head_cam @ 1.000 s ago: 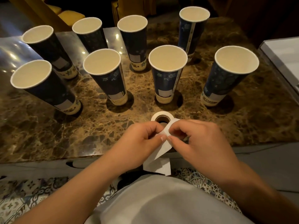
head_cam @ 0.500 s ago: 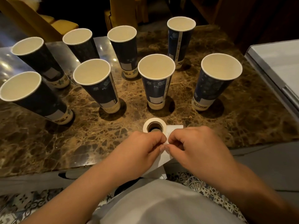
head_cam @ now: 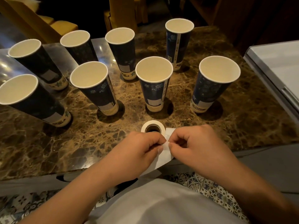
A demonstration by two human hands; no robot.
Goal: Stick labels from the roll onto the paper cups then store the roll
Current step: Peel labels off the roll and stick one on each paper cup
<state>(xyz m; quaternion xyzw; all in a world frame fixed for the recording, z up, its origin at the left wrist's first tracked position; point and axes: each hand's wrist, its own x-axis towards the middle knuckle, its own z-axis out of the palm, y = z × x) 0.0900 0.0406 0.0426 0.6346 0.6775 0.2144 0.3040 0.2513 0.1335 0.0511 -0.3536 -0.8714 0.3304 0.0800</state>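
Several tall dark-blue paper cups stand upright on the marble table [head_cam: 80, 143]; most carry a pale label near the base, such as the middle cup [head_cam: 153, 83] and the right cup [head_cam: 215, 81]. The back right cup [head_cam: 178, 41] shows no label from here. A white label roll [head_cam: 152, 126] lies flat near the front edge. Its loose strip [head_cam: 165, 156] runs toward me over the edge. My left hand [head_cam: 137, 152] and my right hand [head_cam: 199, 146] pinch the strip between fingertips, just in front of the roll.
A grey-white flat box or tray [head_cam: 275, 67] sits at the table's right side. Yellow chairs [head_cam: 63, 25] stand behind the table. Patterned floor tiles [head_cam: 210, 189] show below the table edge, and my pale shirt fills the bottom.
The view has tilted down a little, so cups sit lower in frame. My fingertips stay pinched on the strip; the right thumb has shifted slightly, lifting a small white edge.
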